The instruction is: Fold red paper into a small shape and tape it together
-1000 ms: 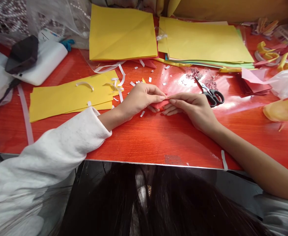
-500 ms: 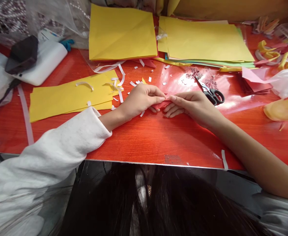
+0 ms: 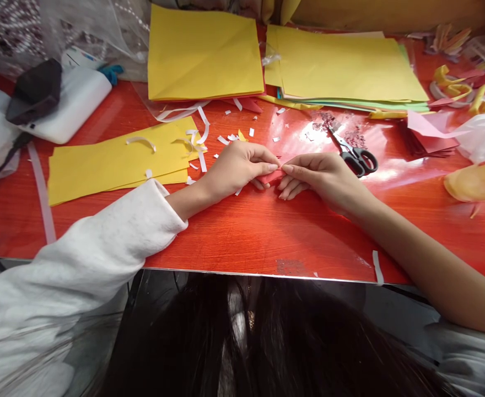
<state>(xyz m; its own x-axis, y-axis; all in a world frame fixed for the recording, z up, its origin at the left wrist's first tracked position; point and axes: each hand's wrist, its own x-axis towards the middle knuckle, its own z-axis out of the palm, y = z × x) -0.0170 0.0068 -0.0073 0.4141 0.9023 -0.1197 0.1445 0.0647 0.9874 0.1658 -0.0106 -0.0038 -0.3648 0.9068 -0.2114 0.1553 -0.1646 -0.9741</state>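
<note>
My left hand (image 3: 235, 168) and right hand (image 3: 325, 175) pinch red paper (image 3: 270, 176), maybe to steady it. Scissors (image 3: 350, 151) lie to its right, likely to be handy.

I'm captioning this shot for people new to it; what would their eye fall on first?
Probably the glossy red tabletop filling the middle of the view, with two yellow-topped paper stacks along its far side. Near its center, the left grip and right grip meet at a small piece of red paper. Black-handled scissors lie just beyond the right grip.
</note>
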